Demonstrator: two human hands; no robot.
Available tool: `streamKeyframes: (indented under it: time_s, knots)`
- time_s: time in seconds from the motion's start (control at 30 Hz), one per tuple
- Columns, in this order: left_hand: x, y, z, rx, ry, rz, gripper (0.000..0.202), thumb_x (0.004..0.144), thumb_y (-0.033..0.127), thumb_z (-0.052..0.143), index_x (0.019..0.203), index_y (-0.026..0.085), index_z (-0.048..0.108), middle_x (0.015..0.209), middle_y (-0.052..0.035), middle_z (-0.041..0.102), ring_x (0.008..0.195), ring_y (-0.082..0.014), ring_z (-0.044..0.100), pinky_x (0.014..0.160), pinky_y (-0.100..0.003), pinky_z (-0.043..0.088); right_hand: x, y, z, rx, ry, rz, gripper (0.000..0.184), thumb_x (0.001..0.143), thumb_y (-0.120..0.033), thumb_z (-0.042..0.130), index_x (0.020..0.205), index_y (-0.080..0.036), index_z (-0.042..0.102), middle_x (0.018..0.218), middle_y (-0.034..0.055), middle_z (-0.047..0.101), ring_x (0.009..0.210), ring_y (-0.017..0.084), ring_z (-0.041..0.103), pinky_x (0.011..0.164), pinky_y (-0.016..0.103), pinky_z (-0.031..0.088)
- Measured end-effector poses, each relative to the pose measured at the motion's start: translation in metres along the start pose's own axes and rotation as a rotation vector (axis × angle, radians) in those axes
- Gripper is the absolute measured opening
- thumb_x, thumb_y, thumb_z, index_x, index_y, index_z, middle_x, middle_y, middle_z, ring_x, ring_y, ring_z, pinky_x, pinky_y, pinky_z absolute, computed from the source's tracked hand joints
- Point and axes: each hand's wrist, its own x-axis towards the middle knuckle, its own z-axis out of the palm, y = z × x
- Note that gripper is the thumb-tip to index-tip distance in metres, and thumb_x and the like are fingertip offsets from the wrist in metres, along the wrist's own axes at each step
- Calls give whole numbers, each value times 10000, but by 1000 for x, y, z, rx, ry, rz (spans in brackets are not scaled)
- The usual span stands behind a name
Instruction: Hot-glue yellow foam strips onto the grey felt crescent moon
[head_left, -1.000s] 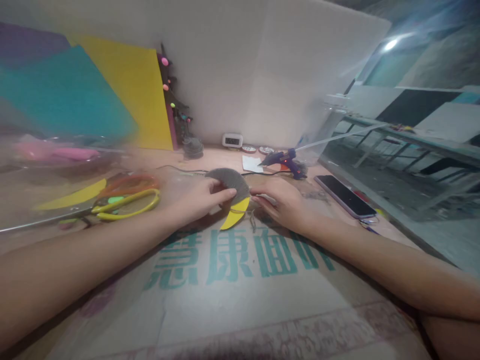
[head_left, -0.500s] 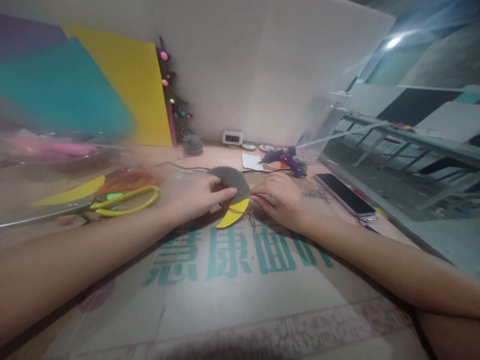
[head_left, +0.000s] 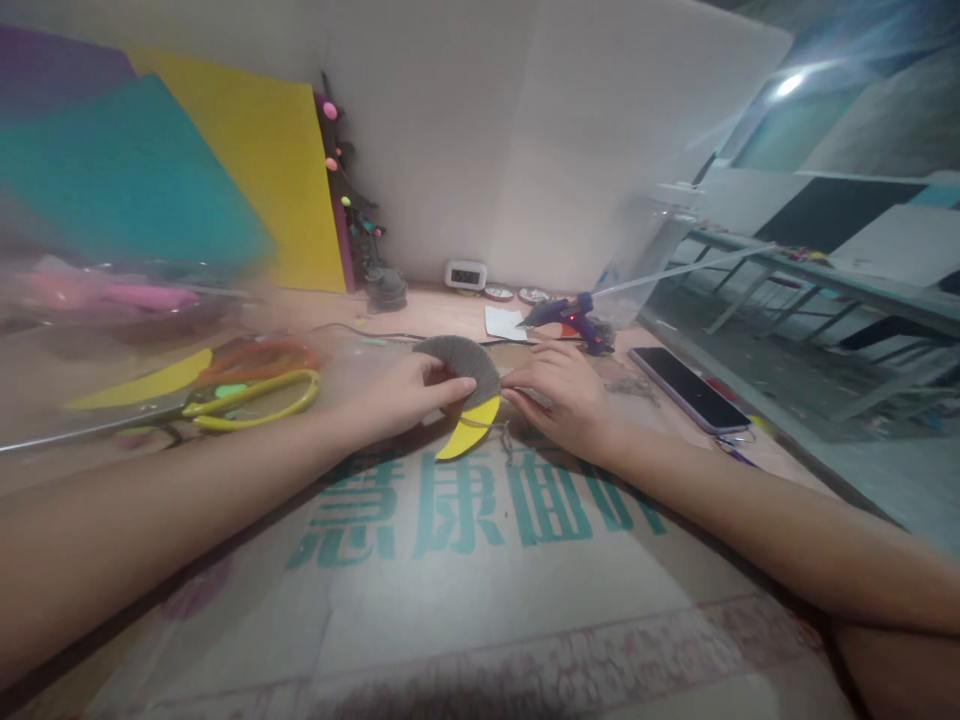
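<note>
Head view: the left hand (head_left: 401, 395) pinches a yarn-wrapped crescent (head_left: 459, 362), thumb on top and fingers tucked under its left side. The crescent sits just above the middle of the picture, over the cardboard sheet (head_left: 450, 560) with teal print. Most of it is covered in grey yarn and its bare yellow tip points to 6 o'clock. The right hand (head_left: 562, 395) meets its edge from 3 o'clock, fingers bunched narrow against the yarn. Whether they grip it I cannot tell. A loose grey strand (head_left: 507, 437) hangs just beside the tip.

From the crescent, yellow-handled scissors (head_left: 251, 402) lie at 9 o'clock, well apart. A blue glue gun (head_left: 564, 316) lies at 1 o'clock, a phone (head_left: 690, 390) at 3 o'clock, and a small digital clock (head_left: 465, 275) at 12 o'clock by the wall.
</note>
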Motion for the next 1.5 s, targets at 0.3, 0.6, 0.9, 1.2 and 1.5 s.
streamKeyframes:
  time_s: [0.3, 0.6, 0.9, 1.2, 1.5]
  knots:
    - [1, -2, 0, -10, -36, 50, 330, 820, 469, 533, 789, 163, 654, 770, -40, 688, 706, -187, 615, 641, -280, 460, 0, -3, 1, -5, 6, -2, 63, 891, -196, 573, 898, -217, 632, 781, 3, 708, 741, 157, 604, 899, 377, 444]
    - [2, -2, 0, -10, -26, 31, 318, 788, 460, 556, 778, 165, 673, 750, -52, 697, 701, -211, 624, 647, -298, 474, 1, -4, 1, -9, -32, 19, 81, 889, -191, 548, 879, -217, 623, 768, 3, 698, 733, 159, 593, 909, 374, 428]
    - [1, 0, 1, -23, -13, 22, 287, 771, 441, 574, 787, 180, 692, 785, -48, 720, 721, -220, 643, 638, -285, 473, 3, -6, -1, 9, -57, 45, 107, 904, -200, 528, 866, -210, 627, 751, 14, 676, 747, 170, 579, 882, 367, 429]
    - [2, -5, 2, -52, 40, -16, 341, 792, 497, 565, 787, 173, 671, 783, -46, 708, 711, -203, 630, 603, -268, 451, 2, -3, 0, 87, -41, 105, 173, 954, -260, 488, 933, -184, 642, 800, 44, 675, 788, 175, 587, 801, 329, 429]
    - [1, -10, 1, -135, 304, -91, 401, 776, 577, 581, 763, 177, 614, 737, -37, 658, 672, -174, 599, 574, -263, 438, -3, -1, -7, 317, -283, 171, 235, 935, -359, 537, 1024, -189, 671, 823, 31, 724, 731, 151, 639, 699, 268, 453]
